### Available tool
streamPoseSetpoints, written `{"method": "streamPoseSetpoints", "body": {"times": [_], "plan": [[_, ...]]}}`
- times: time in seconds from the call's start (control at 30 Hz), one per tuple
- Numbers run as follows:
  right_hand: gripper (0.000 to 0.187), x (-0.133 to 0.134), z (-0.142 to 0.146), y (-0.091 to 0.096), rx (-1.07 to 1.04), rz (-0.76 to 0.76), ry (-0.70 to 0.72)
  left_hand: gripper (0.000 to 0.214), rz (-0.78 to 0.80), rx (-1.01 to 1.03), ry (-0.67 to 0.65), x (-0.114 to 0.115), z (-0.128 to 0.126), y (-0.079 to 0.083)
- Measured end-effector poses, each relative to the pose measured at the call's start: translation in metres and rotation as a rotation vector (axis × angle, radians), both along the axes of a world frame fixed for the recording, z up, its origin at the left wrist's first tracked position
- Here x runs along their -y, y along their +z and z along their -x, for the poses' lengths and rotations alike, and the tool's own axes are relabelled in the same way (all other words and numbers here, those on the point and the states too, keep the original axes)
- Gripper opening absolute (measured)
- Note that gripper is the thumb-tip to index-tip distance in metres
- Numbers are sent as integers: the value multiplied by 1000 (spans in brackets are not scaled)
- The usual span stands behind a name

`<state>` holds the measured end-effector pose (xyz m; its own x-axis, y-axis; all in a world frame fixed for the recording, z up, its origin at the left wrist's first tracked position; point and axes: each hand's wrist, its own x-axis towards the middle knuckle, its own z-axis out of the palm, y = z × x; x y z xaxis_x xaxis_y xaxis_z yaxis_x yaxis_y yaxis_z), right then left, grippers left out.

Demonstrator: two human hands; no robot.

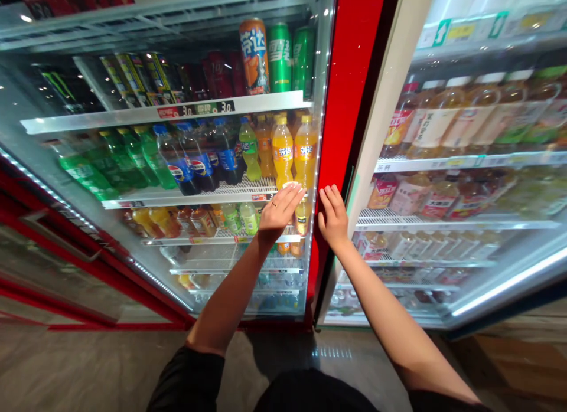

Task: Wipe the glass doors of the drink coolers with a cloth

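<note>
My left hand (280, 210), with a ring on one finger, lies flat against the glass door of a red drinks fridge. Its fingers press on a white cloth or tissue (291, 185), mostly hidden beneath them. Behind the glass near those fingertips stand orange Fanta bottles (282, 149) with yellow caps. My right hand (333, 216) rests on the red door frame (349, 64), fingers stretched out, holding nothing that I can see.
Inside the fridge are cans (254, 58), Pepsi bottles (199, 161) and green bottles (84, 170). To the right, a white-framed fridge holds bottled drinks (434, 123). A red door with a handle (66, 238) is at left. Grey floor (110, 365) lies below.
</note>
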<state>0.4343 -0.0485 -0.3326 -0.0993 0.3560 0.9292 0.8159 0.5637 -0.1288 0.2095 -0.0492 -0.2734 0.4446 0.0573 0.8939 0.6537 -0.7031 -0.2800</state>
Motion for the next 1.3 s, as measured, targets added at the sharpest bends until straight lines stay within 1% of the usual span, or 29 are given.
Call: {"method": "streamPoseSetpoints", "body": {"times": [0.07, 0.13, 0.2, 0.23, 0.3, 0.37, 0.43, 0.5, 0.57, 0.63, 0.7, 0.77, 0.83, 0.93, 1.03, 1.1, 1.2, 1.23, 1.3], "plan": [[74, 5, 2, 3, 9, 1, 4, 60, 34, -31, -26, -5, -7, 9], [80, 12, 2, 5, 23, 3, 33, 57, 74, 59, -40, -12, -13, 22], [85, 19, 0, 6, 42, 30, 54, 56, 103, 189, -55, -17, -18, 30], [87, 22, -1, 5, 54, 56, 54, 56, 107, 243, -62, -17, -21, 31], [91, 28, -3, 2, 79, 106, 44, 58, 91, 288, -80, -15, -26, 26], [93, 33, -4, -4, 99, 123, 50, 60, 65, 234, -99, -10, -30, 16], [94, 35, -4, -10, 106, 123, 58, 61, 41, 133, -118, -7, -34, 9], [94, 36, -4, -15, 107, 134, 54, 62, 19, 65, -129, -7, -37, 7], [95, 35, -4, -18, 108, 148, 49, 62, 12, 33, -127, -9, -42, 13], [96, 34, -4, -19, 112, 142, 62, 62, 16, -24, -114, -12, -48, 24], [97, 34, -5, -19, 114, 129, 75, 63, 13, -128, -104, -13, -54, 34], [99, 36, -6, -18, 120, 121, 74, 62, -1, -219, -94, -12, -56, 39], [99, 38, -8, -17, 138, 115, 68, 58, -21, -262, -86, -12, -53, 39], [99, 41, -11, -15, 163, 115, 73, 53, -75, -282, -106, -13, -40, 34], [99, 43, -12, -16, 159, 150, 88, 55, -92, -279, -132, -13, -34, 34], [100, 44, -9, -18, 142, 167, 93, 57, -38, -240, -124, -13, -41, 40], [100, 44, -6, -25, 108, 187, 82, 57, 57, -202, -108, -11, -62, 48], [100, 45, -6, -29, 101, 193, 77, 56, 72, -219, -112, -10, -68, 48], [99, 46, -8, -35, 106, 203, 71, 53, 73, -278, -130, -8, -72, 42]]}}
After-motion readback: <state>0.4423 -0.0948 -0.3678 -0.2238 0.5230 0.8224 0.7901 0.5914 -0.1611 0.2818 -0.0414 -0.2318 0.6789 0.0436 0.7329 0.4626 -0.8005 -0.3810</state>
